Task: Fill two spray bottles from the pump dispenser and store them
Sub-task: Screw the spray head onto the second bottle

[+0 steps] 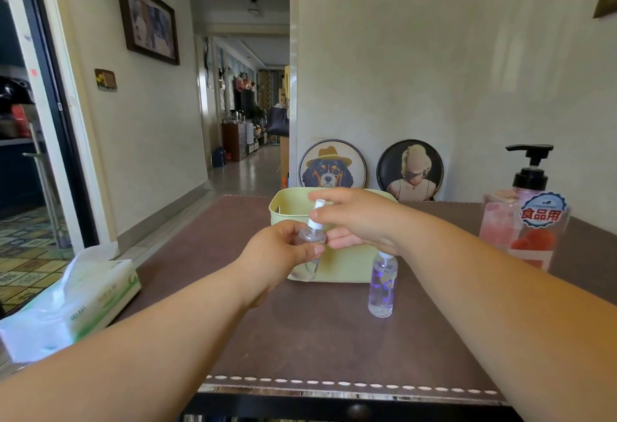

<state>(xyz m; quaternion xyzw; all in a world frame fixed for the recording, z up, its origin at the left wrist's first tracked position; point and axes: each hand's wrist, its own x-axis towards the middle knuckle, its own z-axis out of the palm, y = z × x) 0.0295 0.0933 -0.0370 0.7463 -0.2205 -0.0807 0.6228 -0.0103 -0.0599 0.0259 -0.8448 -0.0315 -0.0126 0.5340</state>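
From the head camera I see my left hand [283, 248] clasping the body of a clear spray bottle [312, 244], lifted in front of the pale green basket [337, 264]. My right hand [354, 218] pinches its white spray top [317, 214]; whether the top is seated I can't tell, as it's blurred. A second spray bottle [382, 284] stands upright on the brown table [317, 338], just beside the basket. The pump dispenser [526, 218] stands at far right.
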